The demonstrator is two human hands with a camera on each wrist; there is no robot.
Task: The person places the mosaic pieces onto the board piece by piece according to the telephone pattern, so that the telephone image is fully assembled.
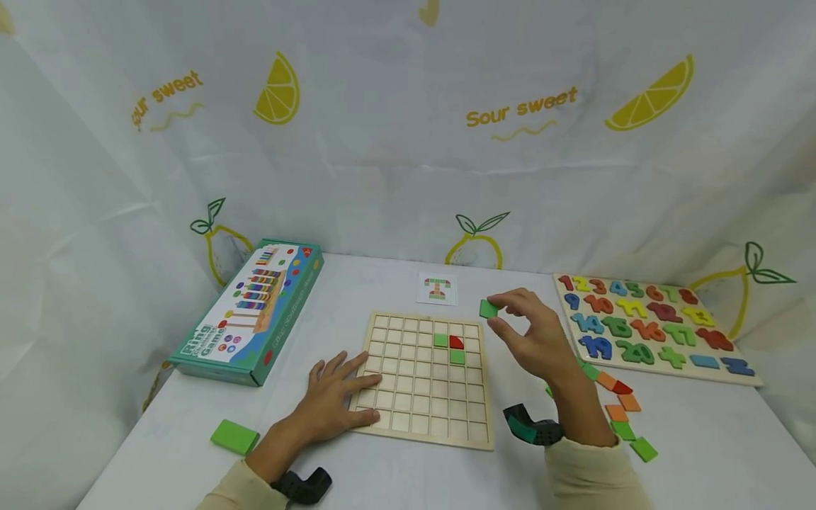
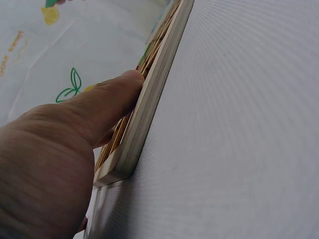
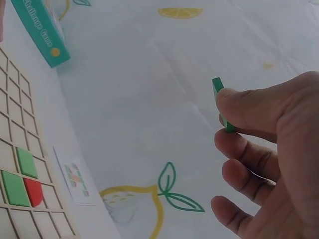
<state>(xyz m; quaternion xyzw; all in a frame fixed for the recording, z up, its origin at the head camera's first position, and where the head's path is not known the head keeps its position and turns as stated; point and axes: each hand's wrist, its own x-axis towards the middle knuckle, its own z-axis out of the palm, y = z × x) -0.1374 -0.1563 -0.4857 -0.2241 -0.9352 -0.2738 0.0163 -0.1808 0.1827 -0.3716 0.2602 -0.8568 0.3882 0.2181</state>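
Note:
My right hand (image 1: pixel 532 336) pinches a green square tile (image 1: pixel 488 309) between thumb and fingertips, raised beside the top right corner of the wooden grid board (image 1: pixel 421 444). In the right wrist view that tile (image 3: pixel 219 94) is seen nearly edge-on. My left hand (image 1: pixel 333 397) rests on the board's left edge with its fingers spread; in the left wrist view the thumb (image 2: pixel 117 92) lies over the rim. Near the board's upper right, two green tiles (image 1: pixel 457 357) and a red rounded tile (image 1: pixel 455 342) sit in the cells. A pattern card (image 1: pixel 437 289) lies behind the board.
Loose orange, green and red tiles (image 1: pixel 628 403) lie right of the board, partly behind my right forearm. A number puzzle board (image 1: pixel 644 326) stands at the back right. At the left are a ring game box (image 1: pixel 255 304) and a green block (image 1: pixel 234 437).

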